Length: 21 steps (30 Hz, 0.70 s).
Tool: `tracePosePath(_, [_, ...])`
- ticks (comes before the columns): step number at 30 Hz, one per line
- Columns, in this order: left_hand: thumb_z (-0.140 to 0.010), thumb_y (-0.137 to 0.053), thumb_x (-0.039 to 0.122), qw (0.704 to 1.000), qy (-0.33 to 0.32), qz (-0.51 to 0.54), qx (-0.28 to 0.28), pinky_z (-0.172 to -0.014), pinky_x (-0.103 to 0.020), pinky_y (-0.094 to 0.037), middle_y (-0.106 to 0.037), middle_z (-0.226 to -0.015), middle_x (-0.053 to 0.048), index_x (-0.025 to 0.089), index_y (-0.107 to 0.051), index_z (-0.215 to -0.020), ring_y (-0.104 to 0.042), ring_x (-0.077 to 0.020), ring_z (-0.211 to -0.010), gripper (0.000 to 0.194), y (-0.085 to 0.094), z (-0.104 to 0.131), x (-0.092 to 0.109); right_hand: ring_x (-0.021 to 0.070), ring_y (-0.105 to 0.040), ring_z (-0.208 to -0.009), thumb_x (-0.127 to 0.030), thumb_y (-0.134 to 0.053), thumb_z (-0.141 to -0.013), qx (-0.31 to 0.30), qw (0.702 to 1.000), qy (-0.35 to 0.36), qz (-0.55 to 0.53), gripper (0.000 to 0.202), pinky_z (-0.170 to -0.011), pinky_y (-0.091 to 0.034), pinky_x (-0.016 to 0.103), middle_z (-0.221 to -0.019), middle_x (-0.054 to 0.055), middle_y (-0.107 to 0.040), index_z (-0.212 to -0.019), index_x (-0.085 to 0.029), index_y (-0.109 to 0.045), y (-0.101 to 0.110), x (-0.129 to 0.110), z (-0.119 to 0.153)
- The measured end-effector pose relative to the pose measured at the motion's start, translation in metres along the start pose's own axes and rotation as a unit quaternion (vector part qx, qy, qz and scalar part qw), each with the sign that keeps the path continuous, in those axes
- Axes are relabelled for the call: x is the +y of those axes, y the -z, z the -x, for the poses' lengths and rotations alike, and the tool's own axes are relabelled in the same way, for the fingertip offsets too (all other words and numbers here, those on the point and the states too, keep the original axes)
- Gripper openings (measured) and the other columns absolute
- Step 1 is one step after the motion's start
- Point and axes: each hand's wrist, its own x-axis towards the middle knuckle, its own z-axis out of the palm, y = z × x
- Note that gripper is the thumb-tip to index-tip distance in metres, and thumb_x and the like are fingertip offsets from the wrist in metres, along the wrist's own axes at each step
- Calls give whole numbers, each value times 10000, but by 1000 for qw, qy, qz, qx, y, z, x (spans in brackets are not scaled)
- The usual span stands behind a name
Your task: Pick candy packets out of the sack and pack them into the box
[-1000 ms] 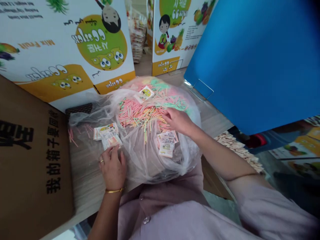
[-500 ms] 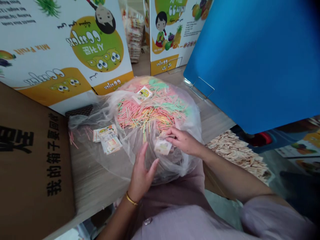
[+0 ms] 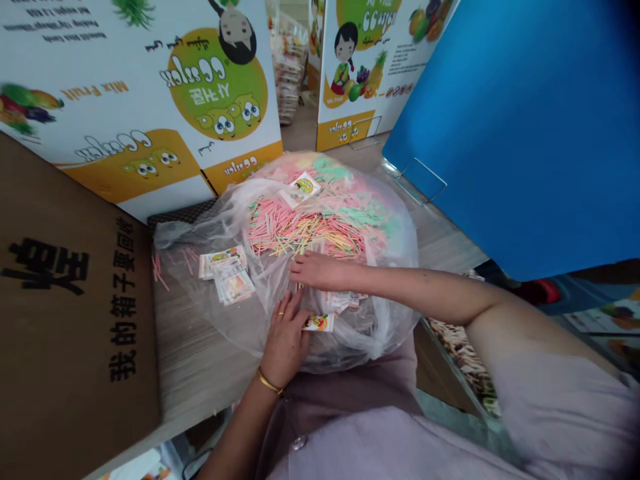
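My left hand (image 3: 286, 339), with a ring and a yellow bracelet, has its thumb and fingers closed on a small printed packet (image 3: 320, 323). Just above it, my right hand (image 3: 323, 270) reaches across from the right, its fingers closed on a few thin candy sticks (image 3: 299, 287) whose ends show beside the fingertips. Both hands are over a large clear plastic bag (image 3: 235, 193), spread open around a heap of pink, yellow and green candy sticks (image 3: 280, 227). More flat packets (image 3: 343, 301) lie on the plastic, partly under my right forearm. One packet (image 3: 304, 188) rests on the heap.
Several packets (image 3: 233, 280) and loose pink sticks (image 3: 159, 270) lie to the left. A brown carton (image 3: 75, 320) borders the left side; printed white cartons (image 3: 140, 87) stand behind. A blue panel (image 3: 525, 133) rises at the right, above a container of pale sticks (image 3: 465, 353).
My right hand has moved left, leaving the packets and closing on candy sticks. My left hand has gone from spread fingers to holding a packet. The view has shifted slightly.
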Motion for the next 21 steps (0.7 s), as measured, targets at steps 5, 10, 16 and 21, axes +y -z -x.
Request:
tracePosePath(5, [-770, -527, 15, 999, 1, -44, 4, -1189, -641, -303, -484, -1557, -114, 221, -681, -1052, -295, -365, -1521, 382, -6, 2, 3, 261, -568, -1030, -153, -527, -980, -13, 998, 18, 60, 135, -881, -409, 400, -1038, 117, -681, -1022, -121, -652, -2, -5, -6])
tracePosePath(10, [-773, -527, 17, 999, 7, -42, 10, -1194, -654, -285, -510, -1538, -104, 219, -669, -1091, -271, -368, -1529, 402, -11, 4, 4, 255, -614, -964, -146, -450, -1002, -21, 996, -82, 20, 195, -875, -422, 381, -961, 122, -706, -1079, -112, -627, 16, 22, -8])
tracePosePath(16, [-808, -521, 40, 999, 15, -28, 22, -1212, -632, -270, -511, -1538, -108, 201, -669, -1106, -253, -353, -1537, 369, -14, 5, 1, 264, -674, -989, -140, -438, -972, -12, 924, -376, -74, 288, -802, -489, 334, -1078, 196, -721, -1216, -64, -571, 18, 43, -41])
tracePosePath(21, [-814, -529, 69, 999, 44, 33, 2, -1222, -618, -245, -544, -1513, -86, 208, -696, -1076, -275, -332, -1532, 340, -6, 3, 8, 325, -665, -1099, -185, -497, -969, -53, 907, -408, -85, 335, -877, -522, 410, -1197, 249, -685, -1249, -34, -604, 10, 35, -69])
